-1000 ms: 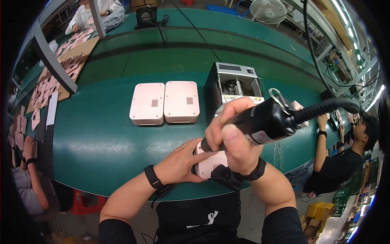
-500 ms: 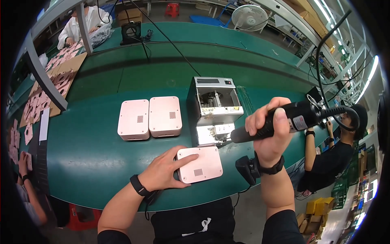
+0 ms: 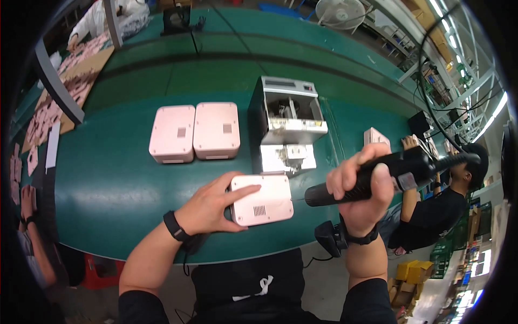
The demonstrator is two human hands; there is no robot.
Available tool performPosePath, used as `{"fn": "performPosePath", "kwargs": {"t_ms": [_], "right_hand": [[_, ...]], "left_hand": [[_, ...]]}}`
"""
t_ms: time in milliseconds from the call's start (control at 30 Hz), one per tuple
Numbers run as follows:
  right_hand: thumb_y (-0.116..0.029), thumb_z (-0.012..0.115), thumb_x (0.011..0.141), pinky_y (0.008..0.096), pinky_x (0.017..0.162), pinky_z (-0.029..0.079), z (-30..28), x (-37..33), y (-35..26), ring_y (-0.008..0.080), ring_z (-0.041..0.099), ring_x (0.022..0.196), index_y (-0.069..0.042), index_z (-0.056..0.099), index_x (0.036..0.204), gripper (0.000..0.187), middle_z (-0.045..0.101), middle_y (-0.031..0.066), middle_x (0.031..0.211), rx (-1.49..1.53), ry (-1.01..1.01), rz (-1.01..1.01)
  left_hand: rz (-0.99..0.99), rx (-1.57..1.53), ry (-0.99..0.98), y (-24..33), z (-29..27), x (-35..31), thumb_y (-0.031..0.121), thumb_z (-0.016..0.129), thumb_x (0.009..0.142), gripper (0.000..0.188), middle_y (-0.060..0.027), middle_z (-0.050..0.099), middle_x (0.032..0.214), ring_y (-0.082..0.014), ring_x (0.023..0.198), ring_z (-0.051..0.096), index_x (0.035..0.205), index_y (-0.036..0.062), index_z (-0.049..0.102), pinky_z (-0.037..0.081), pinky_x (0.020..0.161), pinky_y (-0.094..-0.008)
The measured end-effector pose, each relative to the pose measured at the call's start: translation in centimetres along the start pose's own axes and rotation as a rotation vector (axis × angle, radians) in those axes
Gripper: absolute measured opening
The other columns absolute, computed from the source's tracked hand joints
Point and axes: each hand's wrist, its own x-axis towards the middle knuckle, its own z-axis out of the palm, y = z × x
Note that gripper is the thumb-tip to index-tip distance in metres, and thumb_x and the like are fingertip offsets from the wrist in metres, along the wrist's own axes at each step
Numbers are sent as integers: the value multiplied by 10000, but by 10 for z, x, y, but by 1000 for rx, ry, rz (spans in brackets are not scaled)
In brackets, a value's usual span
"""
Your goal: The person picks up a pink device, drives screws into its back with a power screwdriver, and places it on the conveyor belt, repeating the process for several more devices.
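Closest to me, the rounded edge of the green table (image 3: 118,202) curves past my waist, its smooth top catching a pale glare; a red stool (image 3: 101,271) stands on the floor to the left. On the table's near part, just in front of me, lies the pink box (image 3: 276,195). My left hand (image 3: 208,208) holds its left end, thumb at the near side, index finger stretched across the top. My right hand (image 3: 360,186) is wrapped around a black screwdriver (image 3: 407,167), its thin bit pointing left at the box's right end; I cannot tell whether it touches. The box's long axis runs left to right, the right end slightly farther off, its slotted grille toward me. It is matte, flat-topped and round-cornered.

Beyond it stands a boxy silver-and-black metal machine (image 3: 295,129); to its left, two more pink boxes (image 3: 194,131) lie side by side, long axes pointing away from me. Farthest back is a round, pale fan (image 3: 340,12).
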Motion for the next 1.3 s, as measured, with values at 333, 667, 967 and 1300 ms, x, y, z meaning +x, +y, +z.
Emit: {"fn": "performPosePath", "kwargs": {"t_ms": [333, 667, 967, 1300], "right_hand": [[-452, 557, 992, 343, 507, 443, -9, -23, -1, 163, 490, 484, -76, 438, 1077, 403, 521, 57, 680, -48, -49, 62], [-534, 587, 973, 345, 482, 445, 14, -25, -21, 168, 482, 453, -85, 441, 1040, 477, 519, 45, 661, 121, -59, -7], [-571, 632, 940, 352, 454, 467, 45, -31, -24, 171, 486, 427, -92, 432, 1021, 525, 509, 39, 634, 130, -61, -15], [-574, 825, 830, 424, 659, 505, 40, -39, -29, 241, 592, 629, -87, 459, 1077, 657, 595, 94, 755, 258, -147, 114]], "left_hand": [[-45, 31, -31, -1, 1, -2, 285, 939, 635, 921, -130, 506, 1423, -356, 1268, 572, 1474, 248, 561, 525, 1013, -448], [193, 168, 216, 30, -16, 5, 423, 923, 677, 718, -153, 567, 1431, -351, 1300, 579, 1320, 199, 698, 522, 991, -451], [294, 30, 249, 17, 9, 1, 201, 878, 766, 239, -49, 715, 1174, -270, 1133, 678, 987, 159, 799, 544, 900, -390], [312, -7, 230, 19, 6, 1, 157, 861, 778, 197, -31, 724, 1131, -258, 1106, 684, 963, 139, 796, 544, 880, -391]]}}
